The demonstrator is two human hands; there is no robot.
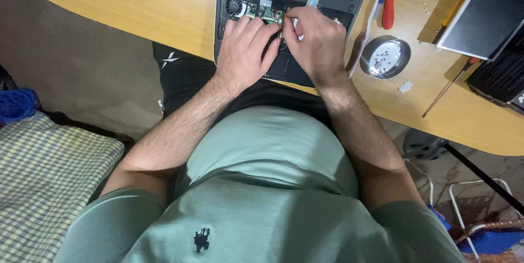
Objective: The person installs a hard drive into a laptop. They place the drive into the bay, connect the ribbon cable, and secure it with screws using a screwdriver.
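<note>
Both hands are deep in the opened laptop point(284, 34) at the near edge of the worktop point(180, 12). The left hand point(245, 50) lies flat, fingers loose, bracing the base, while the right hand point(319, 39) pinches some thin tool near the green circuit board point(267, 15). I'd keep that brace firm and the tip steady, no prying.

Count: one metal dish point(385, 57) of screws, two screwdrivers point(388, 6) off to the right, one white brush point(364, 36).

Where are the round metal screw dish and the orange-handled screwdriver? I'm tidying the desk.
Round metal screw dish point(405, 57): head view, right rim.
Orange-handled screwdriver point(388, 13): head view, handle middle.
</note>
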